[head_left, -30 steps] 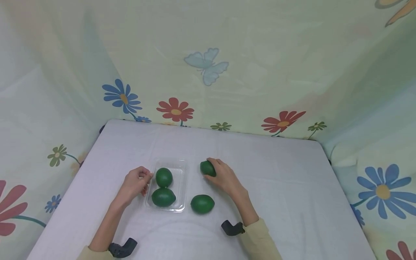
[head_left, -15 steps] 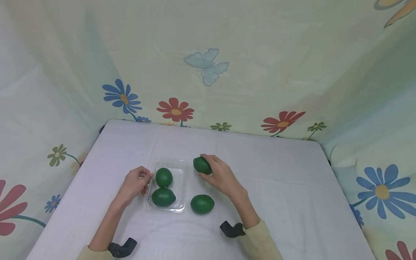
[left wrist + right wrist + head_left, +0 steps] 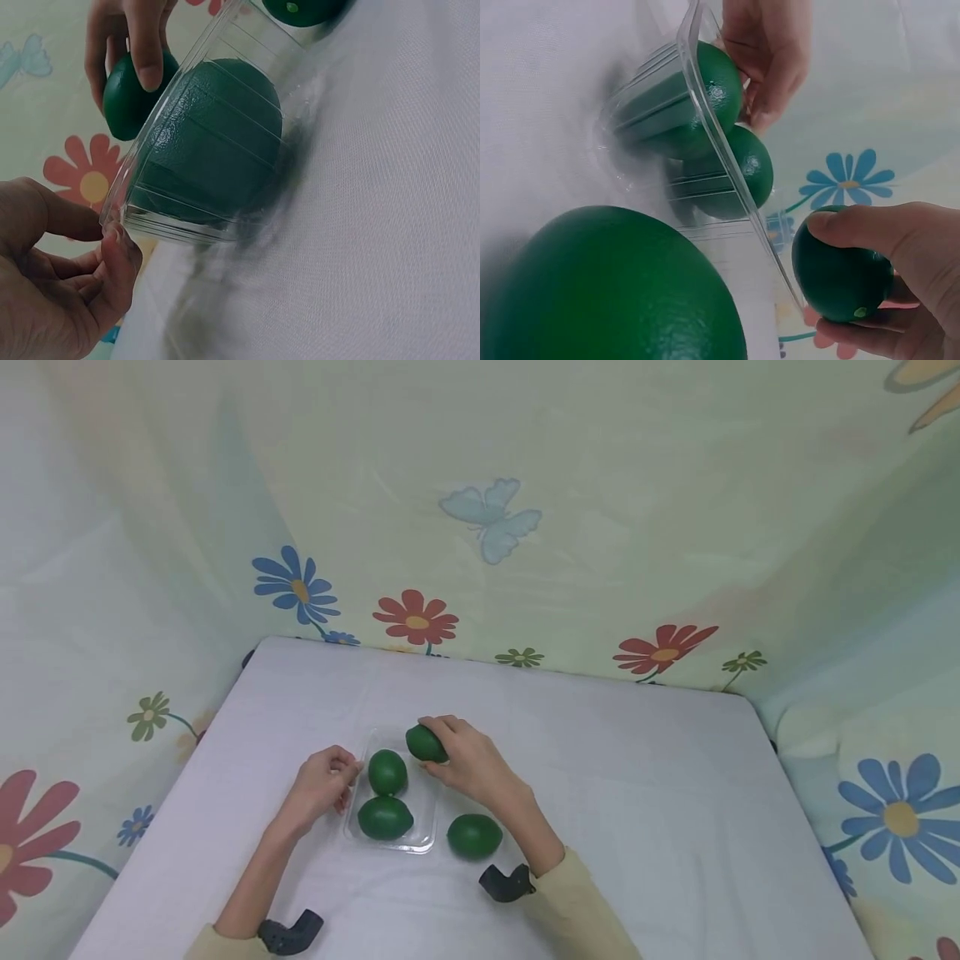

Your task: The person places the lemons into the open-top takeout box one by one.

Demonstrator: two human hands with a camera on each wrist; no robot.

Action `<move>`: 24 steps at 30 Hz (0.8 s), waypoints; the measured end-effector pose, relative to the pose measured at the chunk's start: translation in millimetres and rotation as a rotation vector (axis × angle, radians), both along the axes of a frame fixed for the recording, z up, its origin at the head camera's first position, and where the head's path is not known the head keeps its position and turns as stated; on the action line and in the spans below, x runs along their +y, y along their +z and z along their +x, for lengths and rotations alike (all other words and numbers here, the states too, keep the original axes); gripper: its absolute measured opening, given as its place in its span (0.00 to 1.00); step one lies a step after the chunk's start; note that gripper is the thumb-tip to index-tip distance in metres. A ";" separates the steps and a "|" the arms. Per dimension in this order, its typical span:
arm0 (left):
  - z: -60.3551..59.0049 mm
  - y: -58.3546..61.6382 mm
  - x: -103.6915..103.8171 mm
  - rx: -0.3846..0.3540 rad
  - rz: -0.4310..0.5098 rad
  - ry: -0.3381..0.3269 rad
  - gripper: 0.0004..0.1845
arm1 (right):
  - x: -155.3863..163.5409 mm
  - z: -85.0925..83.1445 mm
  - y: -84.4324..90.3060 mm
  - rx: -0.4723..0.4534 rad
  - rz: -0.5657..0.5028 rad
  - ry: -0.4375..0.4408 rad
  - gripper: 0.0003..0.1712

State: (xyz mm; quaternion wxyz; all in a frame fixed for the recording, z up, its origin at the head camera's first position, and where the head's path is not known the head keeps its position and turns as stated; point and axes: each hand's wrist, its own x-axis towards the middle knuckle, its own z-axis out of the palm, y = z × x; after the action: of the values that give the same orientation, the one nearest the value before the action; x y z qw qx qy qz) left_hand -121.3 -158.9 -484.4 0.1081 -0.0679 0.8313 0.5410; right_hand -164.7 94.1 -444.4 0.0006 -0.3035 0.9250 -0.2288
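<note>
My right hand (image 3: pixel 476 766) grips a green lime (image 3: pixel 425 743) at the far right corner of a clear plastic container (image 3: pixel 423 827). In the right wrist view this lime (image 3: pixel 840 270) is just beyond the container's rim, thumb on one side and fingers on the other. Two limes, one farther (image 3: pixel 387 772) and one nearer (image 3: pixel 386 818), lie inside the container. On its left side my left hand (image 3: pixel 321 785) pinches the rim between thumb and fingers, as the left hand (image 3: pixel 67 277) in the left wrist view shows.
Another lime (image 3: pixel 475 837) lies on the white tablecloth (image 3: pixel 637 793), right of the container's near corner. A floral curtain (image 3: pixel 585 560) hangs behind the table and at both sides. Dark devices sit on both wrists, such as the right one (image 3: pixel 507 883).
My right hand has carried its lime left, from the cloth right of the container to above the container's far right corner. The left hand keeps its place on the rim; the head view shifted slightly.
</note>
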 end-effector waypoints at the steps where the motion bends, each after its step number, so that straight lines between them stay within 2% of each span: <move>1: 0.2 0.4 0.4 -0.001 -0.001 0.002 0.11 | -0.9 0.0 -0.5 0.003 0.005 0.003 0.37; 10: -0.9 1.4 0.3 0.010 -0.002 0.005 0.11 | -5.7 1.4 -6.1 0.037 0.023 0.024 0.27; 14: -0.6 1.8 1.3 0.016 -0.006 -0.001 0.11 | -6.4 2.6 -9.7 0.015 0.029 0.016 0.27; 24: 0.4 1.3 2.4 0.011 0.002 0.001 0.10 | -3.5 4.6 -11.3 0.028 -0.004 0.012 0.25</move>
State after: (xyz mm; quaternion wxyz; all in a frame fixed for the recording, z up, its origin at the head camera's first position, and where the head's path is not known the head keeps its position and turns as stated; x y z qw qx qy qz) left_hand -121.0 -156.5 -483.1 0.1032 -0.0650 0.8313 0.5422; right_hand -160.1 90.6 -455.8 -0.0115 -0.3122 0.9225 -0.2266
